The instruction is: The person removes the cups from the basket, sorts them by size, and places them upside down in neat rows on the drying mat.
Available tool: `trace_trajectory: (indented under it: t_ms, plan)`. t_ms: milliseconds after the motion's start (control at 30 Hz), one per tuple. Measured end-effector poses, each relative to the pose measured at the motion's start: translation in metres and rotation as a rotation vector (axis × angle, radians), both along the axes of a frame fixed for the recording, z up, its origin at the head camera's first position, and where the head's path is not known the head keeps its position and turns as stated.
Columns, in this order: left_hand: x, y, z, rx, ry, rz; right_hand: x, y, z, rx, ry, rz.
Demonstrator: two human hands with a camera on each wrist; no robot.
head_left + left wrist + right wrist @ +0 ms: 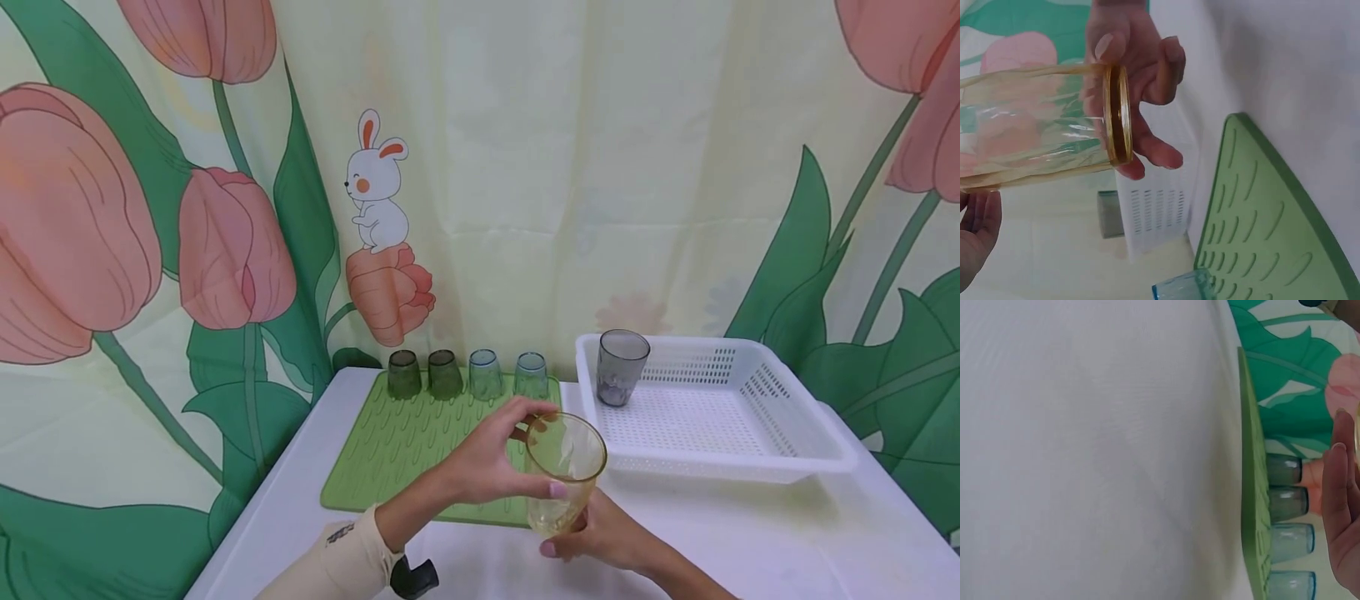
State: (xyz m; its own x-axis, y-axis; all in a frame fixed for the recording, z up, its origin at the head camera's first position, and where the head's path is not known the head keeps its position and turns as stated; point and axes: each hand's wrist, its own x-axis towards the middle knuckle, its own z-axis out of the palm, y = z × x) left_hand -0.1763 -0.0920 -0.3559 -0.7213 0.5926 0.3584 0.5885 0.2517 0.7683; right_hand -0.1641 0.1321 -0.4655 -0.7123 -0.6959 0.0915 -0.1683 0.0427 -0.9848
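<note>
A clear amber-tinted glass (564, 467) is held above the table in front of the green mat, its wide mouth upward. My left hand (498, 454) grips it near the rim, thumb on the near side and fingers on the far side. Lower down, my right hand (600, 533) holds the glass about its base. In the left wrist view the right hand (1141, 81) shows behind the thick amber base. At the right wrist view's edge, only part of the right hand (1342, 519) appears, with a sliver of glass.
On the green drying mat (405, 467), a row of upside-down glasses stands along the back: two dark grey (404, 375) and two pale blue (486, 375). A white perforated basket (720, 467) sits at the right, with a grey glass (622, 367) in its left end. A printed curtain hangs behind.
</note>
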Motion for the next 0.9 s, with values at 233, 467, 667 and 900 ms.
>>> trace_trajectory:
  t_ms: [233,467,667,900]
  plan:
    - [0.003,-0.003,-0.011,0.017,-0.058,0.005,0.002,0.012,-0.005,0.045,0.006,0.013]
    - [0.001,-0.008,-0.014,0.007,-0.066,0.006,0.001,0.027,0.002,0.059,-0.046,-0.035]
    - [-0.001,-0.015,-0.017,0.002,-0.082,0.002,0.002,0.039,0.008,0.026,-0.030,-0.074]
    - [-0.002,-0.021,-0.022,-0.010,-0.092,0.005,-0.001,0.055,0.014,-0.041,-0.007,-0.109]
